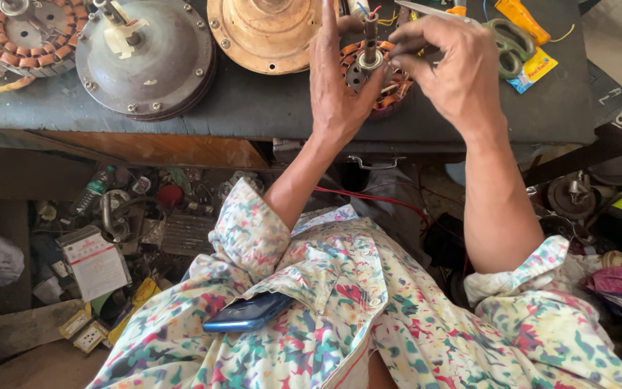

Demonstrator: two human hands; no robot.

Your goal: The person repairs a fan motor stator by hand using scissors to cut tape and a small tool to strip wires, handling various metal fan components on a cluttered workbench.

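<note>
A fan motor stator (373,81) with orange copper windings and an upright metal shaft lies on the dark workbench (268,108). My left hand (336,86) rests against its left side, index finger pointing up, thumb by the shaft's base. My right hand (451,68) hovers over the stator's right side, fingers pinched at the windings; whether it holds a wire I cannot tell.
A grey motor housing (145,61), a brass-coloured cover (268,32) and another wound stator (26,32) sit on the bench. Green-handled scissors (505,39) and an orange tool (523,18) lie at right. Clutter, a bottle (93,189) and boxes fill the floor below. A blue phone (246,312) sticks from my shirt pocket.
</note>
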